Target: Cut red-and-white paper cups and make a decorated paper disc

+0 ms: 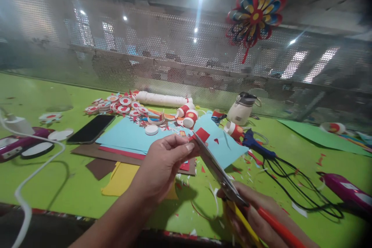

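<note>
Left hand [162, 166] fingers pinch a red paper scrap [202, 135] against scissors [216, 170] gripped in the right hand [255, 217] above the green worktop [58, 186].

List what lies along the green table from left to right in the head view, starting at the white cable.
White cable → black phone → left hand pinching a red paper scrap → scissors in the right hand → blue glue gun → black cord → magenta tool.

Both forearms are bare, no sleeves in view; the left hand [162, 166] and right hand [258, 217] wear no gloves or rings.
</note>
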